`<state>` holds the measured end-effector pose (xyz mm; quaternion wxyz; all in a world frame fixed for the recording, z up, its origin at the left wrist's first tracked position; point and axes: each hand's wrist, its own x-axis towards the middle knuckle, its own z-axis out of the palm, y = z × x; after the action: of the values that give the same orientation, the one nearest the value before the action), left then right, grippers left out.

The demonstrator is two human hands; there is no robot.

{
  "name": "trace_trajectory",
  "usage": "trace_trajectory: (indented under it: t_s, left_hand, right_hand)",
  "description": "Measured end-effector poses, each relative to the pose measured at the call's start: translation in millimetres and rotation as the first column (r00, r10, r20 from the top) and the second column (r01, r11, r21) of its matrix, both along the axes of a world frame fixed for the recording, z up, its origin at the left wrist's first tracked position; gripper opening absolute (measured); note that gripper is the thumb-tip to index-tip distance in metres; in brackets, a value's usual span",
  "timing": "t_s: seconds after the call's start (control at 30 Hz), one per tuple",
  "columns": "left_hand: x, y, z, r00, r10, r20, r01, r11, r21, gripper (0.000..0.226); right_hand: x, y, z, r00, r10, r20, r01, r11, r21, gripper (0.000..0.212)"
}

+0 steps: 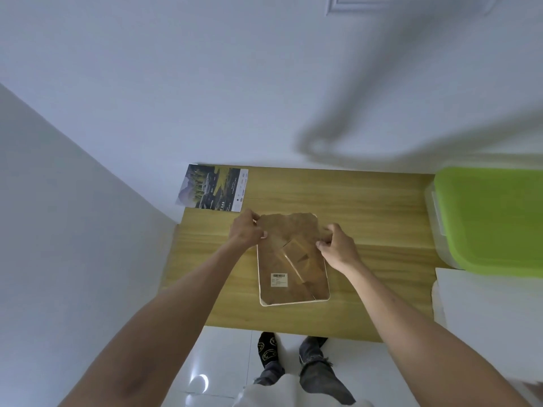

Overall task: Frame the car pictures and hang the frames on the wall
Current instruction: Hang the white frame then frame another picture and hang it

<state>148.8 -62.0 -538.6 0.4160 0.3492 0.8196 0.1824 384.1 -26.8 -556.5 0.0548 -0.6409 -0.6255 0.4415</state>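
The person stands at a wooden surface (367, 207) with a picture frame (293, 302) lying face down between the two hands, its brown backing board (282, 259) turned up. A barcode sticker (278, 279) sits on the board on the side nearer the person, and a folded easel stand (296, 254) lies just below the fingers.

The left hand (245, 229) curls over the far left corner of the frame, thumb and fingers pinching the edge of the backing. The right hand (338, 245) grips the far right edge in the same way, its fingers bent round the board's rim. The far edge of the backing looks uneven and slightly raised, as if it is being worked loose, though the blur there leaves this uncertain.

A car picture (214, 188) lies flat beyond the left hand, well apart from the frame and partly overhanging the far left corner of the surface. A green-lidded plastic box (493, 212) stands off to the right of the right hand.

The step in hand appears to be opening the frame's back, so the framing has barely begun and nothing hangs on the wall yet. The next move probably calls for lifting the backing clear, then reaching beyond the left hand for the car picture and laying it face down inside the frame.
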Motion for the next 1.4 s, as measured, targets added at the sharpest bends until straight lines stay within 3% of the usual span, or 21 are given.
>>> trace_trajectory:
  t_s: [0.17,0.33,0.43,0.53,0.7,0.77,0.83,0.93,1.03,1.17,1.27,1.4]
  left_hand:
    - [-11,-7,2,0.993,0.060,0.102,-0.063,0.998,0.032,0.029]
    - [-20,-11,7,0.971,0.080,0.227,-0.100,0.992,0.076,0.030]
    - [-21,-17,10,0.949,0.087,0.302,-0.124,0.986,0.107,0.042]
    - [-19,-27,10,0.929,0.121,0.350,-0.149,0.987,0.054,0.058]
    - [-8,-40,19,0.902,0.092,0.422,-0.086,0.996,-0.033,0.043]
    - [2,-35,25,0.889,0.085,0.450,-0.096,0.995,0.002,0.046]
    - [17,-25,28,0.883,0.081,0.463,-0.109,0.993,0.036,0.047]
    - [47,-10,31,0.911,0.045,0.409,-0.092,0.991,0.096,0.043]
    - [78,0,32,0.958,-0.114,0.263,0.070,0.983,0.171,0.040]
    - [126,17,25,0.935,-0.347,0.074,0.325,0.921,0.213,0.043]
    - [159,30,18,0.907,-0.420,0.020,0.412,0.898,0.152,0.064]
    - [195,43,4,0.888,-0.456,-0.063,0.460,0.882,0.101,0.077]
  right_hand:
    - [-11,-18,1,0.999,-0.039,-0.021,0.039,0.999,0.038,0.044]
    - [-18,-24,3,0.976,-0.174,-0.129,0.173,0.985,-0.013,0.027]
    - [-18,-25,2,0.939,-0.280,-0.198,0.269,0.960,-0.084,0.029]
    - [-18,-27,0,0.890,-0.370,-0.267,0.346,0.928,-0.135,0.027]
    - [-9,-25,4,0.818,-0.496,-0.292,0.449,0.867,-0.216,0.016]
    - [0,-24,12,0.809,-0.520,-0.274,0.500,0.854,-0.142,0.010]
    - [15,-24,25,0.858,-0.461,-0.227,0.466,0.884,-0.032,0.020]
    - [42,-23,38,0.942,-0.294,-0.164,0.292,0.956,-0.036,0.043]
    - [70,-18,44,0.966,-0.233,-0.111,0.230,0.972,-0.041,0.060]
    - [102,-4,49,0.956,-0.281,-0.086,0.288,0.954,0.080,0.043]
    - [118,12,41,0.946,-0.325,-0.020,0.324,0.933,0.160,0.021]
    - [137,31,25,0.954,-0.299,0.029,0.288,0.938,0.194,0.010]
